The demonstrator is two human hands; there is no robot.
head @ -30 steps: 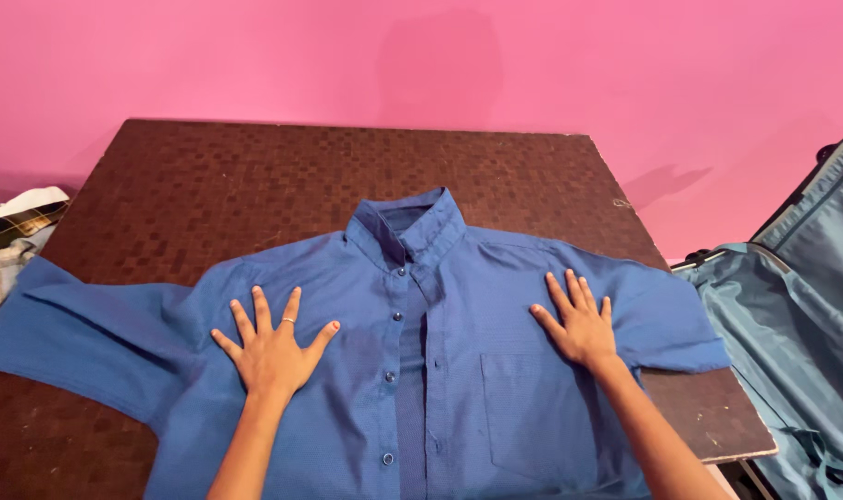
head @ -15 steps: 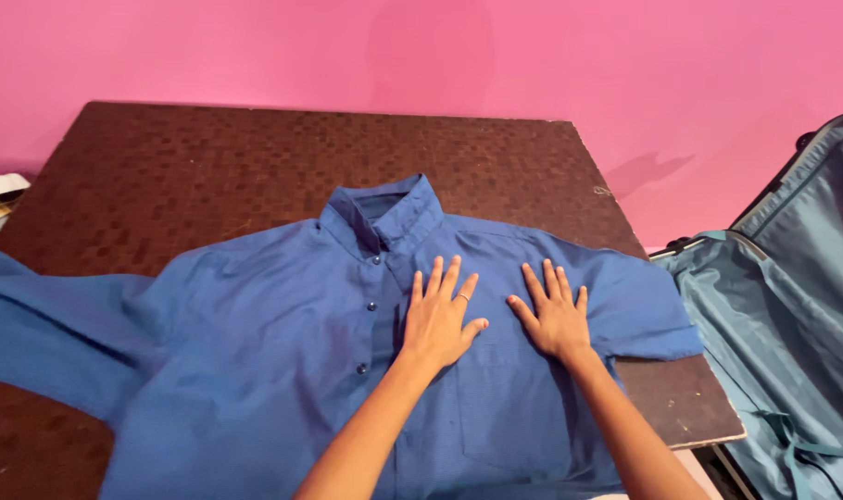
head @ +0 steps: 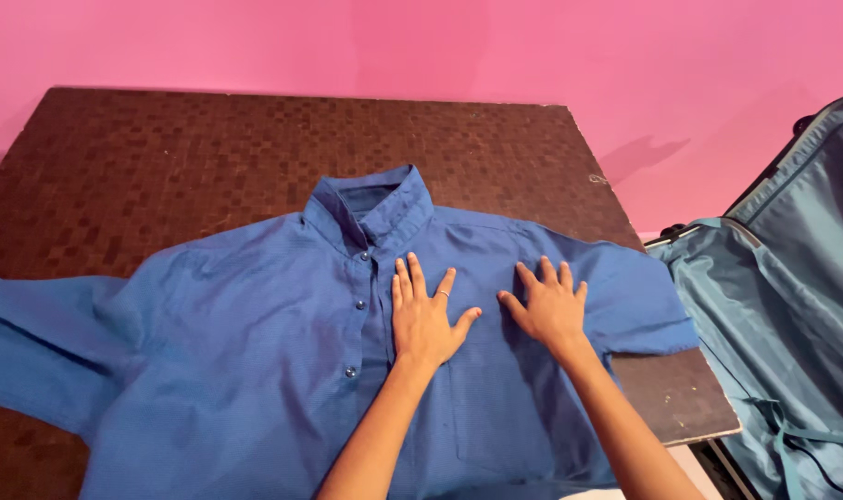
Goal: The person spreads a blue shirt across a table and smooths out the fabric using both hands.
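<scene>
My left hand [head: 423, 319] has crossed beside my right hand [head: 549, 310]; both press flat, fingers spread, smoothing the blue shirt [head: 255, 352] beneath them.

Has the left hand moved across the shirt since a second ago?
Yes. The left hand crossed the button placket rightward, now lying beside the right hand.

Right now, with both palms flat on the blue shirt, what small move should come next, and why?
Probably sweep the right hand outward toward the short sleeve. Both hands lie flat on that side's chest panel, the left hand beside the button placket, where it can pin the blue shirt. The sleeve past the right hand shows soft ripples, so smoothing outward looks sensible.
</scene>
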